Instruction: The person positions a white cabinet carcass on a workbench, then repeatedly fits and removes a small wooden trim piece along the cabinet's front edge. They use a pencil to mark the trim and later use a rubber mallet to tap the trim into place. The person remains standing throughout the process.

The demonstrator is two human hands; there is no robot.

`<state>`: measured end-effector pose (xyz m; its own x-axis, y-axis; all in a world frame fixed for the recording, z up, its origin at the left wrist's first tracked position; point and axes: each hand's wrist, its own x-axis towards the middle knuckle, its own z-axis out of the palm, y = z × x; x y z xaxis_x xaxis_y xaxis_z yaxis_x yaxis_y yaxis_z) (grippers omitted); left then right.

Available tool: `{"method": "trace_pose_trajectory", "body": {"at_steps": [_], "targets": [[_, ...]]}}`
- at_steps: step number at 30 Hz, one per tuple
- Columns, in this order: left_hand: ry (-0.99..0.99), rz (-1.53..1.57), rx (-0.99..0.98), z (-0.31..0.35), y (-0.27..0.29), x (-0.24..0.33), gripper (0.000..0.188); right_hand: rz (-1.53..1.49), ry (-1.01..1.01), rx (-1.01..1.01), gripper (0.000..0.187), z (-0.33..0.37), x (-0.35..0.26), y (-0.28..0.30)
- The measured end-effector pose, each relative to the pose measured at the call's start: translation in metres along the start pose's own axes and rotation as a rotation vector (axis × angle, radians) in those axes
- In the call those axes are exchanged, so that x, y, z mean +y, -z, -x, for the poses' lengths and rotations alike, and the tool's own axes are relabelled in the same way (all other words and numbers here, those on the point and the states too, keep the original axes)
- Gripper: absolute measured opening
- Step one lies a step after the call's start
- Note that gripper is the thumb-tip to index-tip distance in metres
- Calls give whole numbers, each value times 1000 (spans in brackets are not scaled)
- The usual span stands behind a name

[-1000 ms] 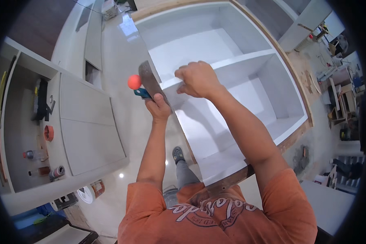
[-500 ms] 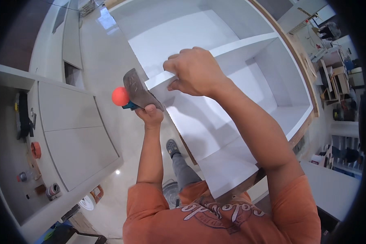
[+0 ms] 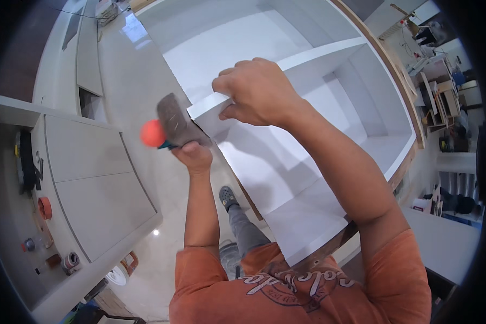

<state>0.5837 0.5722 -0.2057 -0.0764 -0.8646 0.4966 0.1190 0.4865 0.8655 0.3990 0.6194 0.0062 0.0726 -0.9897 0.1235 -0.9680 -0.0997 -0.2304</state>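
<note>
My left hand (image 3: 195, 157) is closed on a hand plane (image 3: 174, 121), just left of the cabinet's open front. The plane has a scratched grey metal sole, a teal part and a red ball knob (image 3: 153, 133). It is slightly blurred, and the fingers behind it are hidden. Beside it stands the end of a white divider board (image 3: 201, 106) in the large white cabinet (image 3: 308, 162). My right hand (image 3: 256, 92) grips this divider near its end, fingers curled over one side and thumb on the other.
At left is a low cabinet with pale panels (image 3: 92, 189); a red tape roll (image 3: 45, 208) and small tools lie along its side. A white bucket (image 3: 119, 274) stands on the shiny floor below. Stacked boards (image 3: 440, 97) are at far right. My shoe (image 3: 228, 195) is beneath the cabinet edge.
The hand plane and my left hand have moved slightly left in the picture, and the plane has tilted a little. My right hand keeps its place on the divider. The whole view has shifted slightly.
</note>
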Motion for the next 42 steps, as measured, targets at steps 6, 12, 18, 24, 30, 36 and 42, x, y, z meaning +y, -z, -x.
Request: {"method": "trace_pose_trajectory", "body": {"at_steps": [6, 12, 18, 24, 30, 36, 42], "targets": [[16, -62, 148, 10, -22, -18, 97, 8, -13, -11, 30, -1, -2, -4], [10, 51, 121, 7, -11, -12, 98, 22, -22, -10, 26, 1, -1, -1], [106, 175, 186, 6, -30, -5, 97, 33, -33, -41, 26, -1, -3, -2], [58, 202, 96, 11, -14, -8, 97, 36, 4, 21, 26, 2, 0, -7], [193, 67, 201, 26, -27, -9, 97, 31, -22, -21, 29, -1, -4, -2], [-22, 50, 157, 7, -22, 3, 98, 42, 17, 29, 30, -1, -3, -7], [20, 84, 90, -3, -23, 0, 88, 61, -46, -4, 30, -3, -8, 1]]}}
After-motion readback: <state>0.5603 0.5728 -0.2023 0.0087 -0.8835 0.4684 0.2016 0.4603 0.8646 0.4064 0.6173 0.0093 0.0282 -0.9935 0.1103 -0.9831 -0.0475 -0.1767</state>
